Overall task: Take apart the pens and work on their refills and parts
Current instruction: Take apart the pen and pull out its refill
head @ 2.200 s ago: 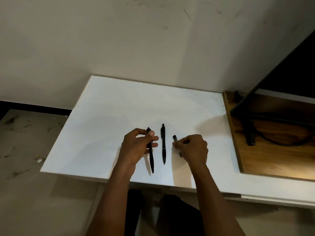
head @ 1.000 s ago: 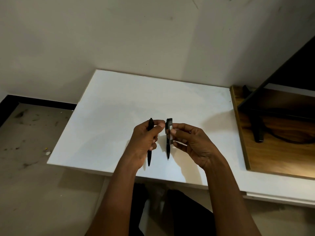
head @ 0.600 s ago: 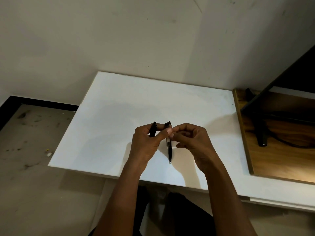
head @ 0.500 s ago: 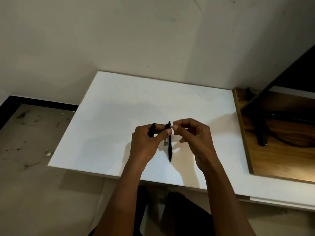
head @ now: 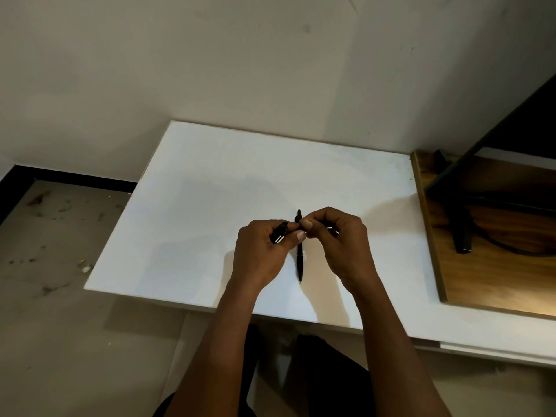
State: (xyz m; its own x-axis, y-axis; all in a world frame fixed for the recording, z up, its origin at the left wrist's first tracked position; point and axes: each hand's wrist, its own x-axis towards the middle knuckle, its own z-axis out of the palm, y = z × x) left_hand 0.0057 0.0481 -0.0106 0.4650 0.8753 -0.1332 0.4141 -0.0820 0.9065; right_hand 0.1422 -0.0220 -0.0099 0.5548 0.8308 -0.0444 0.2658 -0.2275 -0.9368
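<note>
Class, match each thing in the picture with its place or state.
Things: 1 left hand; 2 right hand; 3 loose pen; 4 wooden top.
States: a lies on the white table between the hands; b grips a black pen; c beside the table, right side; d pinches a mostly hidden pen part.
Pairs: 1-b, 2-d, 3-a, 4-c.

Your left hand grips a black pen just left of the second pen, which lies on the white surface. Just right of it, your right hand pinches a mostly hidden dark part.
</note>
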